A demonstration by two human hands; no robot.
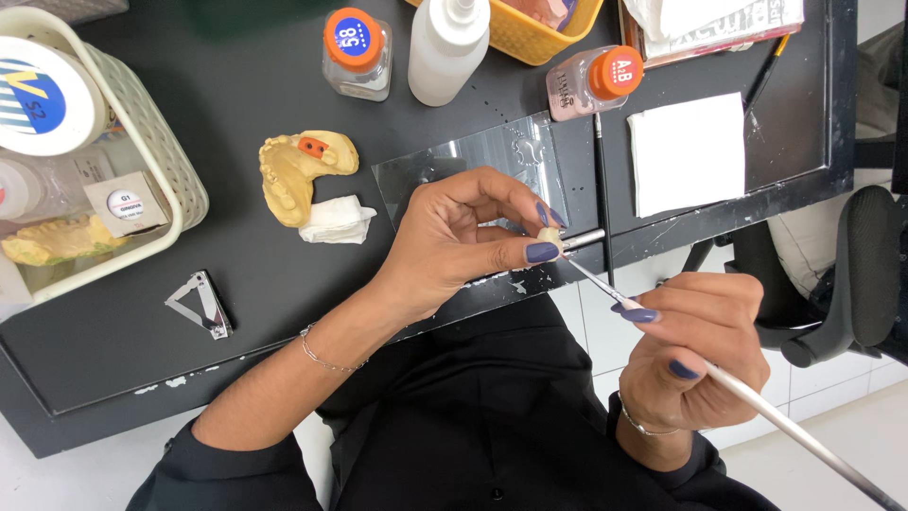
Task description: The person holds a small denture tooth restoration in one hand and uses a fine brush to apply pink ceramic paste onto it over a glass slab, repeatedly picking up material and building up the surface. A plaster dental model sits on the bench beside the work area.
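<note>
Orange-capped jar [357,54], white bottle [447,47], yellow basket [535,38]

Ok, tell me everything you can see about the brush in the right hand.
The brush is long and thin, with a pale, whitish handle that runs off toward the lower right corner. A slim metal-looking neck narrows to a fine tip. The right hand grips it like a pen, forefinger laid along the neck. It slants up and left, its tip at the small cream-coloured piece pinched in the left hand. Whether the tip carries anything is too small to tell.
</note>
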